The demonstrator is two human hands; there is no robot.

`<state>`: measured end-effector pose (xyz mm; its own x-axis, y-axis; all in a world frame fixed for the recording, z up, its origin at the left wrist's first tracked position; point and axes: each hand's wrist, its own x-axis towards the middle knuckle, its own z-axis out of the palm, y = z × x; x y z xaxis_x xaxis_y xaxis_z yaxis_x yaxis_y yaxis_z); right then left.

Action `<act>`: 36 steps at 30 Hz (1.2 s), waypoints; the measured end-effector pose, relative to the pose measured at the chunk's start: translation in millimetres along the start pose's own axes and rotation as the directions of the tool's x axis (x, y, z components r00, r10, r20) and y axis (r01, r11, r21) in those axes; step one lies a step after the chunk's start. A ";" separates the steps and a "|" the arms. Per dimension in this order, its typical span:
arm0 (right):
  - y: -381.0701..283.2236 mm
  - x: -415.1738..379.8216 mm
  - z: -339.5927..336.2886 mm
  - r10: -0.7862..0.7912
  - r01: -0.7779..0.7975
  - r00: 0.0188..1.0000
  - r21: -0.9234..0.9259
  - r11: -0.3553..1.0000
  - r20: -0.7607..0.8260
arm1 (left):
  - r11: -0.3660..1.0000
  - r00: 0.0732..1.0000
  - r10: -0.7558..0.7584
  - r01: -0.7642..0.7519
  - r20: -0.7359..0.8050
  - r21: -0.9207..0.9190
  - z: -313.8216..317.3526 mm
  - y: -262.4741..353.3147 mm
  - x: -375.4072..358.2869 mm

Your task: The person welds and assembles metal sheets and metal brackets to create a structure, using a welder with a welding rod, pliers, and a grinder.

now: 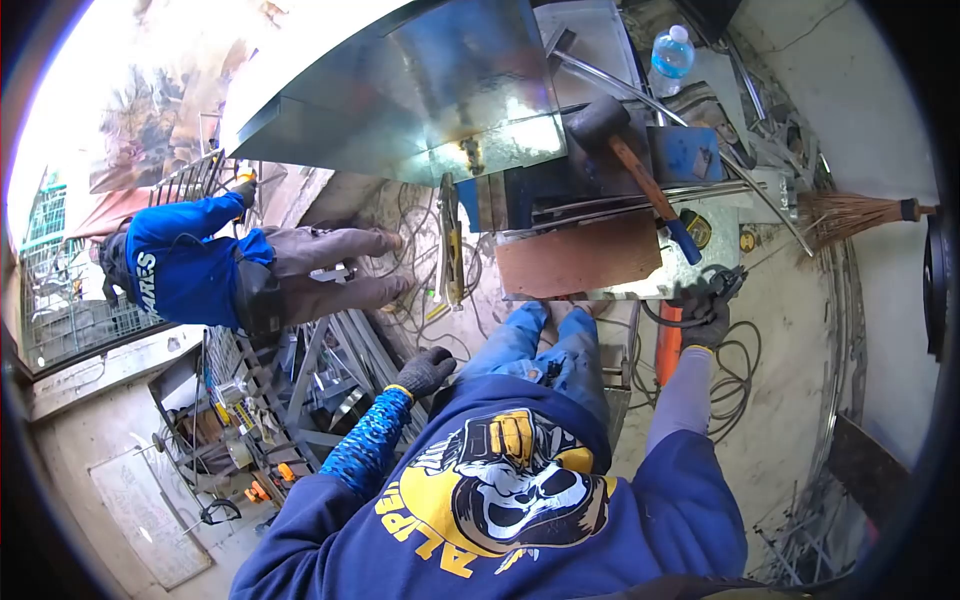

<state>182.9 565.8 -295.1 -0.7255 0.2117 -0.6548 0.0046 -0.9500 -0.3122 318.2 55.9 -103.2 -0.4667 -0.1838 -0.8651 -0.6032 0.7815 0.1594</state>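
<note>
My left hand (pixel 425 371), in a dark glove, is beside my left hip with its fingers together; whether it holds anything is too small to tell. My right hand (pixel 708 318), also gloved, is wrapped round a dark tool with a cable (pixel 722 285) at the right front corner of the metal work surface. Left of it, a brown board (pixel 580 255) lies on the surface. A mallet (pixel 640 172) with a black head and blue grip end rests beyond the board. A round yellow and black item (pixel 696 229) sits beside the grip.
A large sheet-metal piece (pixel 400 90) stands at the back. A water bottle (pixel 671 58) and a broom (pixel 855 212) are at the right. Cables (pixel 738 390) coil on the floor. Another person (pixel 200 260) in blue bends at the left, near a tool rack (pixel 240 430).
</note>
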 end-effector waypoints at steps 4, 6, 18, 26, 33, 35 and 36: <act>5.9 15.2 -29.4 0.085 -0.088 0.993 -0.042 0.995 -0.084 | 0.991 0.999 0.023 -0.026 -0.023 -0.129 -5.0 7.5 6.0; 11.8 31.1 -52.3 0.006 -0.035 0.987 -0.178 0.984 -0.158 | 0.989 1.000 0.012 -0.015 -0.021 -0.148 -2.3 6.1 10.0; 15.3 29.4 -29.4 -0.147 -0.014 0.935 -0.446 0.895 -0.324 | 0.930 0.999 0.032 -0.033 -0.011 -0.366 2.5 -8.1 23.3; 33.2 48.0 -78.0 -0.338 0.109 0.892 -0.583 0.805 -0.299 | 0.972 0.999 -0.009 -0.003 -0.047 -0.234 3.0 10.2 20.9; 36.1 60.3 -65.6 -0.255 -0.176 0.925 -0.911 0.373 -0.282 | 0.973 0.952 0.072 -0.133 -0.297 -0.190 -35.6 13.7 22.9; 42.3 57.6 -62.0 -0.309 -0.234 0.899 -0.937 0.259 -0.309 | 0.915 0.887 0.107 -0.265 -0.449 -0.305 -65.8 22.4 21.4; 41.2 56.9 -60.8 -0.368 -0.293 0.871 -0.945 0.144 -0.326 | 0.825 0.826 0.132 -0.398 -0.548 -0.402 -83.2 38.1 16.3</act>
<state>183.6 552.7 -387.0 -0.4091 0.6086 -0.6799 0.8636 0.0177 -0.5038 233.8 33.1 -71.7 -0.8196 -0.3753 -0.4329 -0.5713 0.4781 0.6671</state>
